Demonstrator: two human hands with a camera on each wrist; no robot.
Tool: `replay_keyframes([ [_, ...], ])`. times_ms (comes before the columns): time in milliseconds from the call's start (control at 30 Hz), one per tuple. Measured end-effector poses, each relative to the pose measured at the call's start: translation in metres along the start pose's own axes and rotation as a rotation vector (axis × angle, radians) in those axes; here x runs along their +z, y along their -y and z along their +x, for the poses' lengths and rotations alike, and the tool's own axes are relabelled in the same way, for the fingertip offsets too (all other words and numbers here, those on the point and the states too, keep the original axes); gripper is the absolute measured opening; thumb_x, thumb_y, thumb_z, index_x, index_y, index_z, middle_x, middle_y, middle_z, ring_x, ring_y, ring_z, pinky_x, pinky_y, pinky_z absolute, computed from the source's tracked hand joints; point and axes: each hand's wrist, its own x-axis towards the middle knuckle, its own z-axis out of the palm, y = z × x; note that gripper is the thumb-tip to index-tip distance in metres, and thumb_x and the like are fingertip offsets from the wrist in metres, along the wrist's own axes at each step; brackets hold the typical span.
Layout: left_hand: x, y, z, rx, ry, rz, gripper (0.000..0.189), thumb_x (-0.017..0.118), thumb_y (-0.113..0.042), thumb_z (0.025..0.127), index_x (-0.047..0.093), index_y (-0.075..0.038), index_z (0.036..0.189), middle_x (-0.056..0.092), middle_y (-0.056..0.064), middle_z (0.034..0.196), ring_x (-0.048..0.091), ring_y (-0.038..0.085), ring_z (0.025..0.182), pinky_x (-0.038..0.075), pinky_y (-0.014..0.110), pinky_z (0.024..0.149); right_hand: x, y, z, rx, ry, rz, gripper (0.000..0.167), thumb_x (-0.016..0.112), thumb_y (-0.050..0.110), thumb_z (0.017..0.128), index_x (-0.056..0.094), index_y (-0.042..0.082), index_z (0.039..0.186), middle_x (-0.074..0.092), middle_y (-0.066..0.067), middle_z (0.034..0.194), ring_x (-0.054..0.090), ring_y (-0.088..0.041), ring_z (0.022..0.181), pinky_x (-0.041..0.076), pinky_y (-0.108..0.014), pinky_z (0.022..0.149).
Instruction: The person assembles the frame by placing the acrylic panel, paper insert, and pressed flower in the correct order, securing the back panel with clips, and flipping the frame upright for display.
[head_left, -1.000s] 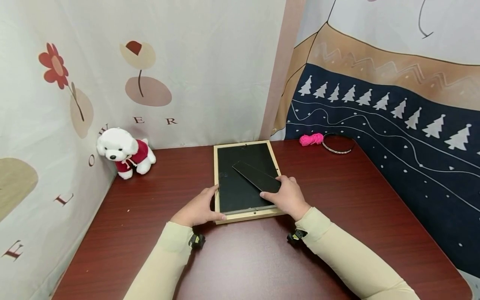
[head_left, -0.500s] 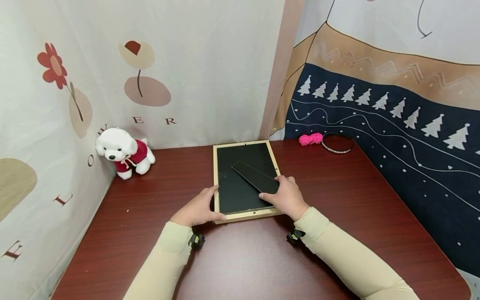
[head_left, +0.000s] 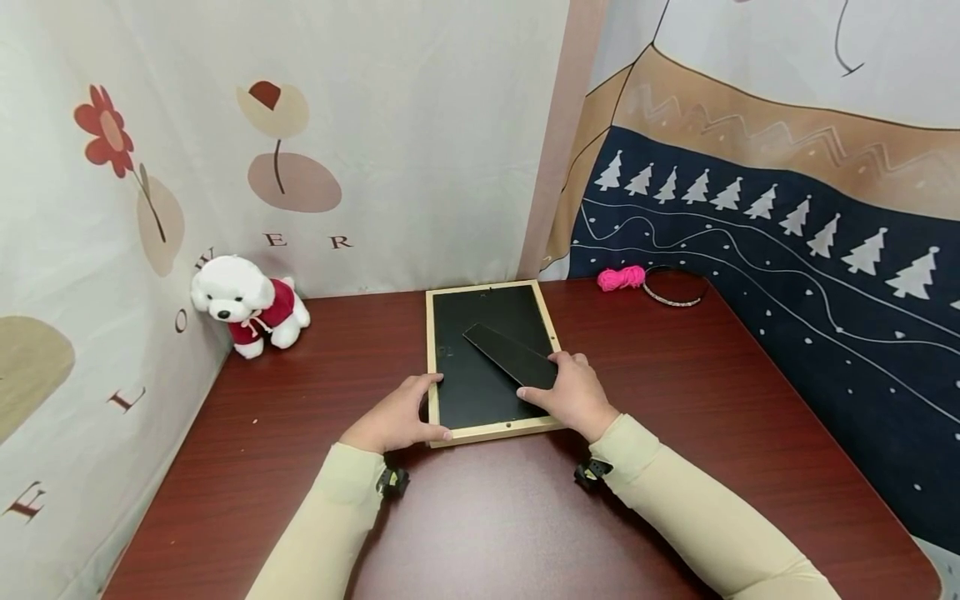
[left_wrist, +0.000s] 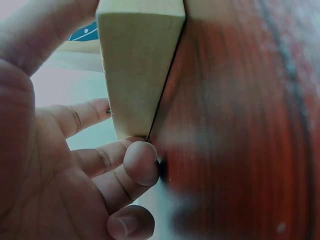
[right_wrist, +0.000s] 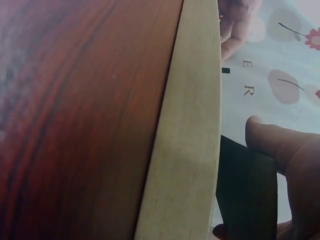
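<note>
Hardly anything has moved: a left fingertip now reaches slightly farther over the edge of the picture frame [head_left: 431, 333], which lies back-up on the glossy red-brown table [head_left: 480, 517]. Hands apart, the left hand [head_left: 393, 417] grips its near-left corner; the right hand [head_left: 577, 396] pinches its black stand [head_left: 513, 354]. Printed cloths [head_left: 435, 125] surround the table; a toy dog [head_left: 247, 304] sits far left, pink yarn [head_left: 621, 278] far right.

reddish-brown wood-grain table [head_left: 480, 533] I'm viewing remotely, pale wood frame [head_left: 487, 432] lying flat near far edge, black panel [head_left: 467, 375] in it facing up, white plush dog [head_left: 255, 302] far left, pink yarn bundle [head_left: 621, 278] beside thin dark hoop [head_left: 675, 302] far right
</note>
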Motion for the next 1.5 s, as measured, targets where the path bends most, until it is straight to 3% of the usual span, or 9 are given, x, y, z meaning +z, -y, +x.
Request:
replay_keyframes([
  [267,0.001,0.002,0.003,-0.019,0.005,-0.012,0.109,0.091,-0.042,0.082,0.03,-0.012,0.166,0.036,0.021,0.165,0.046,0.037,0.147,0.043,0.056,0.115,-0.004,0.003,-0.005,-0.102,-0.09,-0.139,0.071,0.079,0.049,0.092,0.062,0.004,0.145,0.056,-0.022,0.136,0.052,-0.041,0.121,0.05,-0.06,0.093],
  [367,0.0,0.002,0.002,-0.026,0.003,-0.011,0.111,0.091,-0.043,0.082,0.028,-0.009,0.166,0.034,0.022,0.166,0.044,0.038,0.148,0.042,0.057,0.116,-0.006,0.007,-0.009,-0.186,-0.105,-0.207,0.057,0.08,0.043,0.092,0.07,0.01,0.137,0.062,-0.016,0.126,0.055,-0.037,0.115,0.049,-0.057,0.088],
  [500,0.0,0.001,0.002,-0.032,-0.004,-0.011,0.112,0.092,-0.043,0.081,0.027,-0.005,0.165,0.033,0.023,0.167,0.042,0.039,0.15,0.041,0.058,0.117,-0.004,0.009,-0.009,-0.316,-0.035,-0.256,0.039,0.081,0.035,0.093,0.076,0.012,0.125,0.068,-0.007,0.104,0.063,-0.026,0.097,0.051,-0.05,0.081],
  [667,-0.001,0.0,0.001,-0.032,-0.013,-0.017,0.113,0.092,-0.042,0.081,0.028,0.001,0.163,0.033,0.024,0.167,0.041,0.04,0.15,0.039,0.058,0.119,0.0,0.008,-0.003,-0.397,0.128,-0.213,0.043,0.083,0.037,0.091,0.072,0.009,0.122,0.068,-0.003,0.098,0.061,-0.016,0.084,0.052,-0.043,0.077],
  [800,-0.001,-0.001,0.001,-0.031,-0.018,-0.032,0.111,0.093,-0.04,0.08,0.029,0.002,0.161,0.035,0.023,0.166,0.042,0.039,0.15,0.039,0.057,0.119,0.0,0.007,0.003,-0.397,0.263,-0.13,0.043,0.086,0.034,0.088,0.069,0.009,0.119,0.063,-0.002,0.091,0.058,-0.015,0.081,0.052,-0.036,0.075],
  [900,-0.001,-0.002,0.001,-0.031,-0.021,-0.044,0.108,0.093,-0.04,0.08,0.031,0.0,0.16,0.037,0.023,0.164,0.045,0.038,0.147,0.04,0.056,0.118,-0.001,0.005,0.006,-0.402,0.307,-0.111,0.041,0.088,0.031,0.086,0.068,0.009,0.114,0.06,-0.001,0.089,0.056,-0.015,0.081,0.051,-0.035,0.075],
  [1267,0.0,-0.002,-0.001,-0.033,-0.028,-0.058,0.104,0.093,-0.039,0.08,0.034,-0.002,0.156,0.04,0.022,0.161,0.048,0.035,0.144,0.043,0.055,0.116,0.0,0.007,0.011,-0.36,0.348,-0.073,0.037,0.088,0.026,0.084,0.067,0.009,0.109,0.06,-0.002,0.086,0.057,-0.016,0.077,0.05,-0.035,0.073],
  [1500,0.002,0.0,-0.001,-0.025,-0.027,-0.053,0.103,0.094,-0.04,0.08,0.034,-0.001,0.155,0.041,0.022,0.16,0.049,0.035,0.143,0.043,0.056,0.115,0.006,0.014,0.012,-0.25,0.322,-0.061,0.033,0.089,0.023,0.082,0.065,0.011,0.101,0.062,-0.001,0.08,0.058,-0.018,0.075,0.048,-0.033,0.069],
])
